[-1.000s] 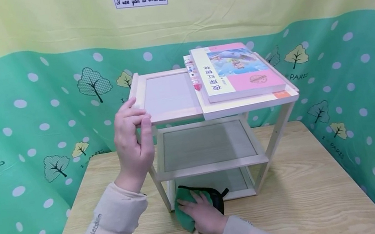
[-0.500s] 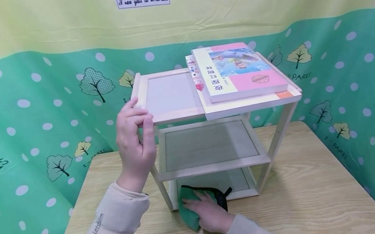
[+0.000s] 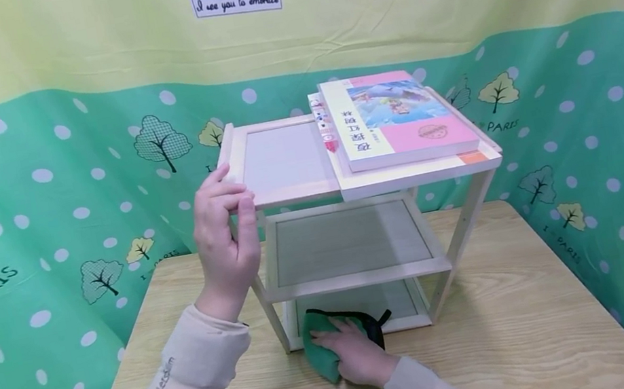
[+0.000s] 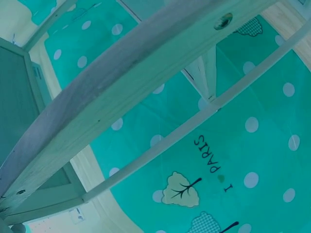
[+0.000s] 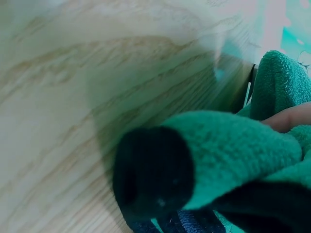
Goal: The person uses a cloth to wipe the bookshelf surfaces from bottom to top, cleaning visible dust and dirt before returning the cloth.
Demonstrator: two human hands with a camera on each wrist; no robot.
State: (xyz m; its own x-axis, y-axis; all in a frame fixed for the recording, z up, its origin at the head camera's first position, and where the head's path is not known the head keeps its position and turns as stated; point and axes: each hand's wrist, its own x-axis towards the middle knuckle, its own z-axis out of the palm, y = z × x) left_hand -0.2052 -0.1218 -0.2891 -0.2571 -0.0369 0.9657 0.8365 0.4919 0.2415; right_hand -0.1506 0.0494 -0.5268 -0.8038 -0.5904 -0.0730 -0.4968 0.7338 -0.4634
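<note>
A pale three-tier shelf rack (image 3: 357,279) stands on the wooden table. My left hand (image 3: 225,233) grips the left front corner of its top tier, fingers over the edge and thumb at the front. A rail of the rack (image 4: 121,73) crosses close in front of the left wrist view, where the hand itself is out of sight. Down at the bottom tier (image 3: 394,296), my right hand (image 3: 358,350) holds a bunched green cloth (image 3: 317,345) with black edging against the front left part. The right wrist view shows a finger between folds of the fuzzy cloth (image 5: 233,141).
Two stacked books lie on the right of the top tier: a pink and white one (image 3: 398,118) over a wider one (image 3: 420,173) jutting past the front edge. The wooden table (image 3: 532,323) reaches to a green and yellow curtain (image 3: 65,160) behind and on both sides.
My right hand and the green cloth have slid slightly to the right along the bottom tier's front. My left hand keeps its hold on the top corner. The head view has shifted a little.
</note>
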